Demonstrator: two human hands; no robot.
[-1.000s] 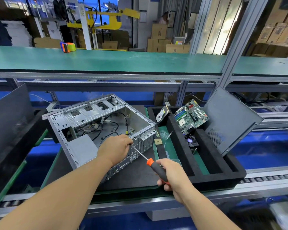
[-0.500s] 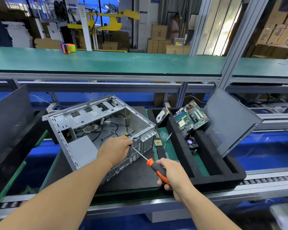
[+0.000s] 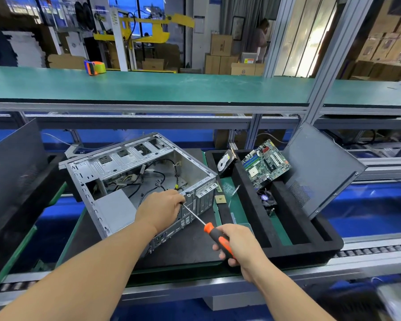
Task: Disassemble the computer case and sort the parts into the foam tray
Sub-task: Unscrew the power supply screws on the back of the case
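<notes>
An open grey computer case (image 3: 134, 163) lies on its side on a dark mat, with loose cables inside. My left hand (image 3: 159, 209) grips the case's rear top edge, fingers curled over the rim. My right hand (image 3: 237, 245) holds a screwdriver (image 3: 218, 235) with an orange-black handle; its shaft runs up-left to the rear panel beside my left hand, the tip hidden behind those fingers. To the right, the black foam tray (image 3: 294, 242) holds a hard drive (image 3: 226, 162), a motherboard (image 3: 265, 163), a fan (image 3: 266, 196) and a leaning grey side panel (image 3: 320, 167).
A small square chip (image 3: 220, 199) lies on the green strip between case and tray. A dark panel (image 3: 12, 163) stands at the left. A green shelf (image 3: 171, 86) overhangs the bench with a tape dispenser (image 3: 94, 67) on it. Rollers run along the near edge.
Both hands stay in nearly the same place. The right hand has shifted slightly on the screwdriver handle, and the case sits a little differently in view.
</notes>
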